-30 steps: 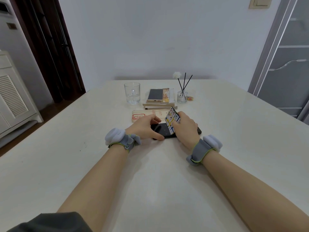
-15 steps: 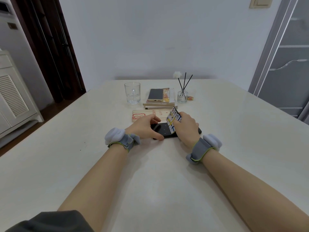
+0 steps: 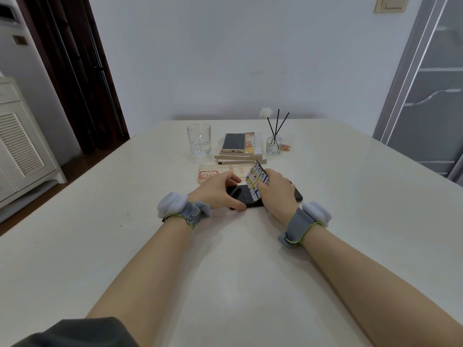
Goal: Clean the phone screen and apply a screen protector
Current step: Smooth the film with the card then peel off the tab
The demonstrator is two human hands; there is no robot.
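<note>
The card (image 3: 256, 181) in the right hand (image 3: 276, 191) stands slightly farther back along the dark phone (image 3: 244, 196) than a second ago — a small shift. The left hand (image 3: 218, 190) barely moves.

Grey wristbands (image 3: 298, 226) — pale pods, green piping.

Both bare forearms reach forward and angle toward each other, meeting at the phone (image 3: 246, 196). The left hand (image 3: 215, 190) rests at the phone's left end, thumb along its near edge and fingers curled over its far edge, pinning it. The right hand (image 3: 275, 190) lies over the phone's right half, fingers pinching a printed card (image 3: 256, 179) (tilted, lower edge on the screen). Each wrist wears a grey strap.
</note>
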